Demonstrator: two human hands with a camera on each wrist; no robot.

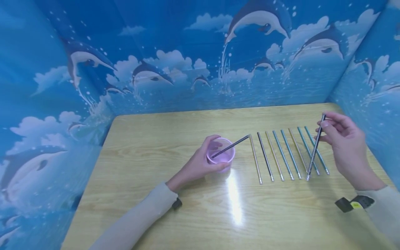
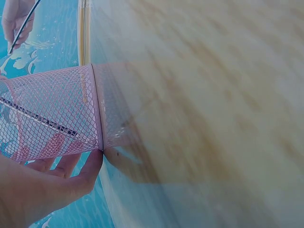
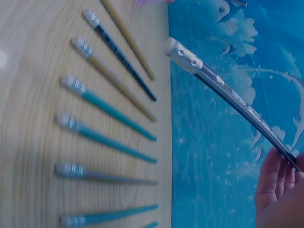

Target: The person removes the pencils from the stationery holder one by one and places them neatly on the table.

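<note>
My left hand (image 1: pixel 198 161) grips a pink mesh pencil cup (image 2: pixel 52 111), fingers on one side and thumb on the other. One dark pencil (image 1: pixel 232 146) leans inside it, its upper end sticking out past the rim to the right. Over at the right, my right hand (image 1: pixel 348 144) pinches another dark pencil (image 3: pixel 232 99) near its upper end. That pencil tilts above the table, its white eraser end pointing down. Below and left of this hand, several pencils (image 1: pixel 283 155) in teal, tan and dark colours lie side by side, eraser ends toward me.
The wood-grain table (image 1: pixel 140 156) has rounded far corners. Blue cloth printed with dolphins (image 1: pixel 150 74) rises behind it and at both sides. A bright light reflection (image 1: pixel 234 198) shows on the tabletop in front of the cup.
</note>
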